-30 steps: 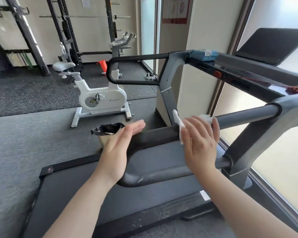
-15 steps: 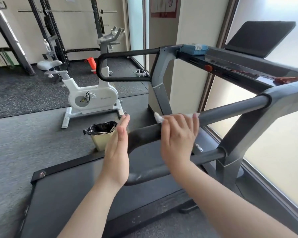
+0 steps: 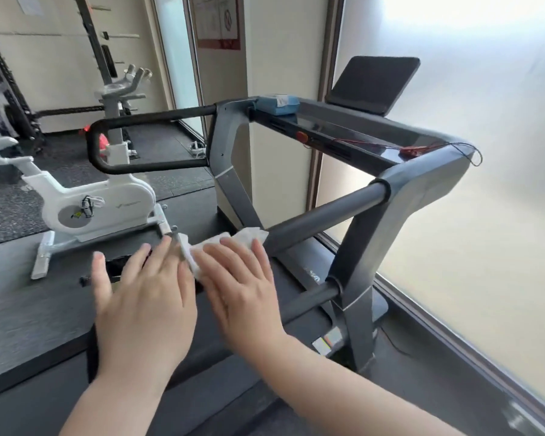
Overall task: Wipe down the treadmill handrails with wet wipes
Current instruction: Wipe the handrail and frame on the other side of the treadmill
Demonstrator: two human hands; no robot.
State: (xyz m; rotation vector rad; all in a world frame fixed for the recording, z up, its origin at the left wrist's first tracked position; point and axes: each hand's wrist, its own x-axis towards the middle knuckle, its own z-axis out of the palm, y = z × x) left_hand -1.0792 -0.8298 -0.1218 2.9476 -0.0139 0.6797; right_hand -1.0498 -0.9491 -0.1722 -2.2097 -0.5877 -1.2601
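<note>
- The right hand (image 3: 243, 291) pressed a white wet wipe (image 3: 224, 247) flat against the treadmill's near handrail (image 3: 324, 212), fingers straight.
- The left hand (image 3: 145, 300) hovered beside it, fingers spread, holding nothing.

A person's left hand (image 3: 145, 297) and right hand (image 3: 244, 284), both motion-blurred, cover the near stretch of the dark grey padded treadmill handrail (image 3: 324, 212); whether the left touches it cannot be told. Only the crumpled edges of the white wet wipe (image 3: 221, 243) show beyond the right fingers. The white exercise bike (image 3: 88, 202) is cut off at the left edge. The red-framed wall notice (image 3: 219, 20) is cropped at the top, its print unreadable. The blue packet (image 3: 277, 104) on the console is perhaps wipes.
</note>
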